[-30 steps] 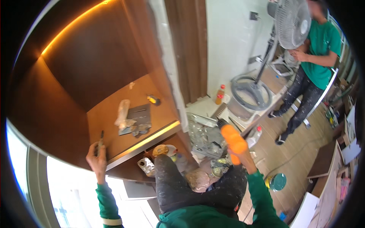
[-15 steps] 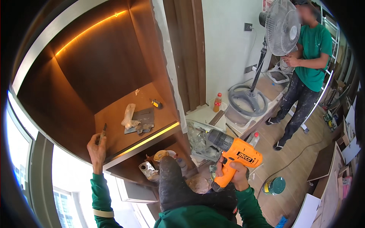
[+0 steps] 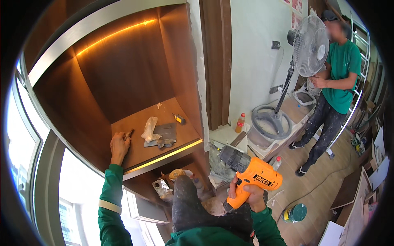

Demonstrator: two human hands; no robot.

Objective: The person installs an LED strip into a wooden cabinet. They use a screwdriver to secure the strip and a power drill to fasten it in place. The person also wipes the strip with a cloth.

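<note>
My right hand (image 3: 256, 197) grips the handle of an orange cordless drill (image 3: 262, 174), whose black chuck (image 3: 234, 159) points left toward the cabinet. Over the left end of the brown shelf (image 3: 141, 159), my left hand (image 3: 120, 146) has its fingers closed on a small, dark, slim object (image 3: 130, 133); its kind is too small to make out. Beside that hand, a grey plate (image 3: 168, 130) lies on the shelf with a crumpled clear plastic bag (image 3: 150, 129) and grey lumps (image 3: 166, 143) on it. Farther back is a yellow-and-black tape measure (image 3: 179, 119).
A lit strip (image 3: 164, 156) edges the shelf; a can (image 3: 163, 189) and other items crowd the compartment below. A standing fan (image 3: 312, 47) is at the far right, beside a co-worker in green (image 3: 344, 78). A bucket (image 3: 294, 213) and a cable (image 3: 316, 183) are on the floor.
My left hand has come down and inward to the shelf, still holding the slim dark object. The view has shifted a little; the drill stays in my right hand.
</note>
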